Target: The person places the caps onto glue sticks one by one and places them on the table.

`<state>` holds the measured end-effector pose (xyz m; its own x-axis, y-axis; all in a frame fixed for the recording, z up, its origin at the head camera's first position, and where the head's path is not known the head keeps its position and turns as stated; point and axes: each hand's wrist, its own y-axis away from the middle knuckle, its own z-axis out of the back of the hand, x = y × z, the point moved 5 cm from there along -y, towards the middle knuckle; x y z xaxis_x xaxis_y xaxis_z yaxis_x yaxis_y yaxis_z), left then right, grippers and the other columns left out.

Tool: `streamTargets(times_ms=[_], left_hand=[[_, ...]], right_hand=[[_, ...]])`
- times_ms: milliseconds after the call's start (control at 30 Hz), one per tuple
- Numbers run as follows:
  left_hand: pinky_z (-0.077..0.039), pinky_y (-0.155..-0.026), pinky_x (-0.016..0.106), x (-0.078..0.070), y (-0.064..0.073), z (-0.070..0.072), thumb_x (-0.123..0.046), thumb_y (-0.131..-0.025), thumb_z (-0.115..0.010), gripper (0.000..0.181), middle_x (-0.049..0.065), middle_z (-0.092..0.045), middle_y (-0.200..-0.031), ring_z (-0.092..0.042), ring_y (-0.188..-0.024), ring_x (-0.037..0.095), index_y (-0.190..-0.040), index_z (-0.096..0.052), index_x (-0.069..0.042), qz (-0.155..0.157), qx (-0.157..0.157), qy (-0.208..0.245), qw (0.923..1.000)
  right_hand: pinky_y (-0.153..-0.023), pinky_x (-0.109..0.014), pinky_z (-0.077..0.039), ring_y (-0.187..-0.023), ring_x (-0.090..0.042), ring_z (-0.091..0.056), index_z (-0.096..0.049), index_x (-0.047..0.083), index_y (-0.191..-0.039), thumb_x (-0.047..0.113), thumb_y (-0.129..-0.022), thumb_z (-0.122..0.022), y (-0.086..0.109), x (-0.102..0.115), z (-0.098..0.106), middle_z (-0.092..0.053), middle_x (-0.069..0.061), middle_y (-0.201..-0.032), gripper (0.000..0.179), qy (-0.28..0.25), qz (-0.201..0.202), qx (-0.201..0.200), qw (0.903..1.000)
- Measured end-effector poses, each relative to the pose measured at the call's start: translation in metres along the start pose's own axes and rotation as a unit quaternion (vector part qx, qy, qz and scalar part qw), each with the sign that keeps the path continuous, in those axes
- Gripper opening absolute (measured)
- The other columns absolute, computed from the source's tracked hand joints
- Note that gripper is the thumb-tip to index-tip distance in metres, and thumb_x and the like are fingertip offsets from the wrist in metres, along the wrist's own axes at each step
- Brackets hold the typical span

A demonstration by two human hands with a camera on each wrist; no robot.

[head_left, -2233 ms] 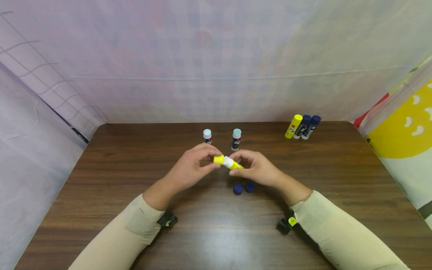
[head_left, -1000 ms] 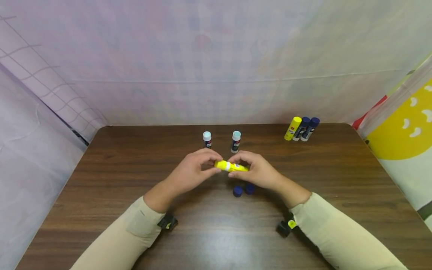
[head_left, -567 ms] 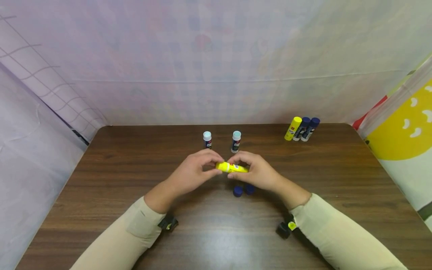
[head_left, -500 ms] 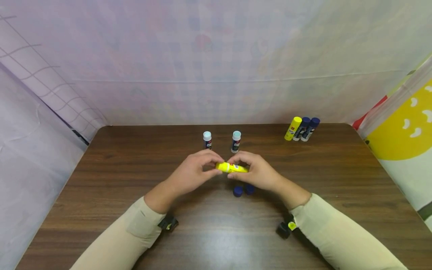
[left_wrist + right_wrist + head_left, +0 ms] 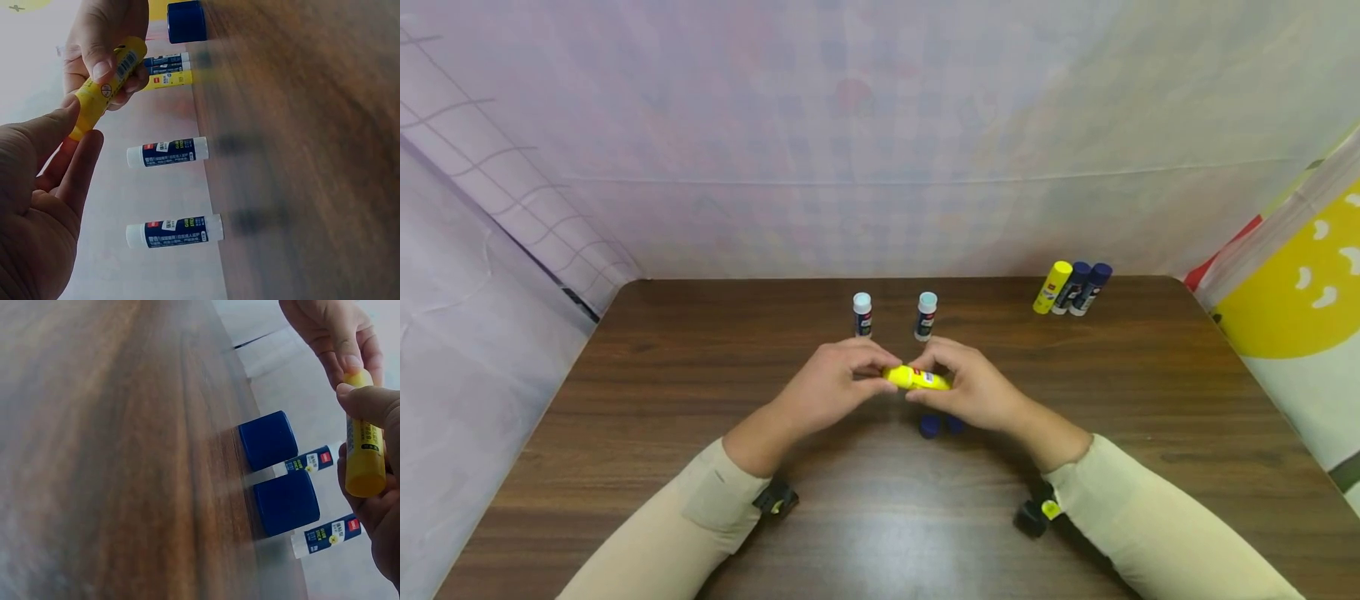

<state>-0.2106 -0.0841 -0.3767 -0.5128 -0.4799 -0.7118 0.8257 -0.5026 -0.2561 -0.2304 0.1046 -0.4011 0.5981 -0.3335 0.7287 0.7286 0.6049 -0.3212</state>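
Observation:
Between my hands, above the table, is a yellow glue stick [image 5: 928, 380] with its yellow cap [image 5: 898, 377] fitted on the left end. My left hand [image 5: 823, 390] pinches the cap between thumb and fingers. The body is gripped by my right hand [image 5: 973, 387], whose thumb lies along it in the right wrist view. Two blue caps [image 5: 929, 427] lie on the table just below my right hand. Behind the hands stand two uncapped navy glue sticks, one on the left [image 5: 862, 317] and one on the right [image 5: 927, 318], both upright.
At the back right, a capped yellow glue stick [image 5: 1052, 288] stands close beside two capped navy glue sticks [image 5: 1091, 290]. The brown wooden table [image 5: 700, 350] ends at a pale curtain [image 5: 737, 167] behind.
The yellow cap was apart from the glue stick's white top; it has moved onto it, and the white part has gone from sight. The hands have come slightly nearer the body.

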Motion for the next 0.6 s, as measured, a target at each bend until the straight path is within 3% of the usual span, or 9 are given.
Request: streamTargets(times_ms=[267,600], left_hand=[[-0.060,-0.085,0.019,-0.0001,0.0001,-0.0010,-0.018,-0.091,-0.081,0.027,0.002,-0.075,-0.110,-0.073,-0.098,0.014,-0.115,-0.077,-0.009,0.020,0.000,0.002,0.9998],[-0.060,-0.086,0.019,0.0004,-0.0008,-0.0019,-0.017,-0.091,-0.081,0.027,0.004,-0.074,-0.113,-0.073,-0.098,0.015,-0.116,-0.076,-0.007,0.018,-0.001,-0.003,0.9998]], right_hand=[[-0.072,-0.024,-0.052,-0.085,-0.012,-0.058,-0.070,0.015,-0.101,0.014,-0.085,-0.087,0.0017,-0.0031,-0.0014,-0.066,0.001,-0.096,0.023,0.003,0.010,-0.008,0.9999],[-0.074,-0.023,-0.052,-0.086,-0.012,-0.059,-0.072,0.015,-0.106,0.014,-0.086,-0.087,-0.0003,-0.0046,-0.0008,-0.067,0.002,-0.098,0.025,0.016,0.015,-0.007,0.9997]])
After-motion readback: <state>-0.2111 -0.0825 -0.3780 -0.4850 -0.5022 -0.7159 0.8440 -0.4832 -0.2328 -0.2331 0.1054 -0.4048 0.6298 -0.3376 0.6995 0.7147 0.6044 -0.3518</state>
